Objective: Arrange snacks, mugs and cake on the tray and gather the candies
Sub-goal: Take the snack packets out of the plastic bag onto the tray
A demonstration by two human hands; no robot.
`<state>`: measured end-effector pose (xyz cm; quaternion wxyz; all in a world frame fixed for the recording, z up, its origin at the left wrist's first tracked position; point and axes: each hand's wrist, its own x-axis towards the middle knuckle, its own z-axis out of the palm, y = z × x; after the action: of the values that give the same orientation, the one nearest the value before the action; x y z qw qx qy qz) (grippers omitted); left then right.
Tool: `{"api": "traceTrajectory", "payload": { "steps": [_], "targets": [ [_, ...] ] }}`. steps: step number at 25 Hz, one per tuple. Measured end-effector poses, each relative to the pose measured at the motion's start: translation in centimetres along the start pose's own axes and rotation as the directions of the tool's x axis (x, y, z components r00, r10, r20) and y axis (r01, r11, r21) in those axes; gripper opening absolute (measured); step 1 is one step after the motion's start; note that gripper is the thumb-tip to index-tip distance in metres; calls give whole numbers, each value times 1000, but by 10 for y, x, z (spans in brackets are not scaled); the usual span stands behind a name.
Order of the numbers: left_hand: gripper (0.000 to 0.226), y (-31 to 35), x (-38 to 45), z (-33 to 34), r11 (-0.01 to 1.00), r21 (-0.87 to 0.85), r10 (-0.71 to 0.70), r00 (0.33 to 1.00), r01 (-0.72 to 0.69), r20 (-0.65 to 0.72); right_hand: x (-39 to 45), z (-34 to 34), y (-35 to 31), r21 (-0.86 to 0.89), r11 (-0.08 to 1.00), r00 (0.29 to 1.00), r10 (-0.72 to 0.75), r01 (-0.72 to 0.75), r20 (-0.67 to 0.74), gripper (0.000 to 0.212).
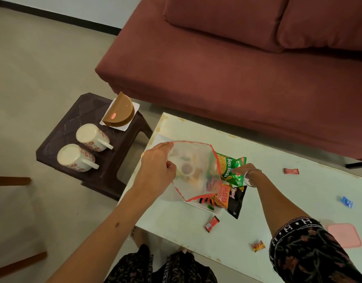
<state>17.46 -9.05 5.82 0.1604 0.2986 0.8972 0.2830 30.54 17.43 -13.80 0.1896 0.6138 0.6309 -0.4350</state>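
A red sofa [237, 68] stood behind a pale worktop [268, 160], with a dark stool [73, 119] off the worktop's left end. The stool carried two mugs [93, 136] [74, 158] lying on their sides and the cake [119, 111], all well apart from the white tray [206, 207] at the worktop's left end.

The left hand [157, 166] pinched the rim of a clear, red-edged bag [196, 170], holding it open above the tray. The right hand [244, 169] reached past the bag's right side to the green soya sticks packet [230, 168]; the bag hid its fingers, so its grasp could not be judged. The black snack packet [232, 199] overhung the tray's near right corner.

Loose candies [211, 224] [258, 246] [291, 171] [347, 201] lay scattered toward the worktop's right, all nearer the right hand, with open surface between them. A pink lid [344, 234] sat near the front edge.
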Motion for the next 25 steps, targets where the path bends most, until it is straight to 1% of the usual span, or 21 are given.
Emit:
{"api": "traceTrajectory", "payload": {
  "steps": [2, 5, 7, 8, 9, 10, 11, 12, 13, 14, 15, 16, 17, 18, 19, 20, 21, 22, 23, 24, 25],
  "targets": [
    [51, -1, -1, 1, 1000, 5, 2, 1000, -2, -5, 0, 1, 4, -48, 999, 1000, -8, 6, -23, 50],
    [50, -1, -2, 2, 1000, -22, 1, 1000, -2, -30, -10, 4, 2, -40, 997, 984, -72, 66, -163, 50],
    [47, -1, -3, 2, 997, -70, 21, 998, -25, -53, -23, 12, -4, 69, 987, 976, -130, 144, -175, 54],
    [43, -1, -2, 2, 993, -106, 38, 997, -44, -60, -35, 18, -11, 215, 967, 987, -116, 139, -115, 58],
    [36, 0, -1, 2, 986, -155, 54, 997, -63, -61, -50, 23, -17, 419, 905, 997, -75, 70, -4, 61],
    [29, 2, 1, 3, 970, -236, 54, 997, -65, -51, -66, 29, -22, 602, 797, 988, -53, -44, 142, 61],
    [26, 5, 2, 4, 939, -342, 31, 999, -34, -16, -81, 34, -26, 719, 684, 970, -67, -127, 234, 55],
    [29, 7, 2, 5, 892, -452, -2, 999, 20, 40, -93, 39, -28, 786, 597, 952, -118, -160, 283, 53],
    [35, 7, 2, 6, 826, -555, -48, 994, 95, 100, -102, 43, -29, 828, 530, 926, -190, -182, 325, 57],
    [38, 7, 3, 6, 737, -651, -99, 983, 179, 157, -111, 48, -30, 848, 487, 887, -272, -209, 374, 62],
    [36, 8, 2, 7, 636, -728, -143, 967, 254, 212, -124, 50, -34, 855, 458, 829, -358, -244, 429, 68],
    [28, 9, 0, 7, 556, -776, -170, 954, 299, 246, -138, 51, -38, 845, 462, 758, -439, -270, 483, 66],
    [17, 10, -2, 5, 530, -787, -189, 948, 317, 255, -150, 53, -44, 840, 484, 692, -519, -246, 502, 56],
    [21, 12, -3, 6, 570, -760, -193, 950, 311, 245, -158, 53, -51, 837, 510, 652, -568, -200, 502, 41],
    [44, 14, -4, 8, 655, -696, -190, 956, 293, 223, -166, 51, -60, 834, 527, 643, -585, -161, 494, 29],
    [72, 18, -5, 9, 750, -608, -183, 965, 262, 190, -173, 48, -66, 844, 521, 638, -607, -130, 473, 26],
    [95, 21, -4, 8, 833, -504, -182, 973, 229, 140, -179, 46, -71, 860, 499, 633, -634, -104, 444, 30],
    [109, 24, -3, 9, 880, -436, -164, 981, 191, 99, -189, 43, -75, 876, 478, 629, -663, -61, 405, 32],
    [114, 26, -2, 9, 895, -418, -132, 988, 153, 80, -198, 39, -77, 886, 464, 629, -690, 3, 359, 30],
    [109, 24, 0, 10, 870, -481, -81, 993, 111, 83, -204, 35, -77, 881, 467, 637, -702, 75, 318, 27],
    [94, 23, -1, 11, 810, -581, -25, 995, 79, 101, -207, 33, -75, 869, 480, 652, -698, 121, 295, 25]
  ]
}}
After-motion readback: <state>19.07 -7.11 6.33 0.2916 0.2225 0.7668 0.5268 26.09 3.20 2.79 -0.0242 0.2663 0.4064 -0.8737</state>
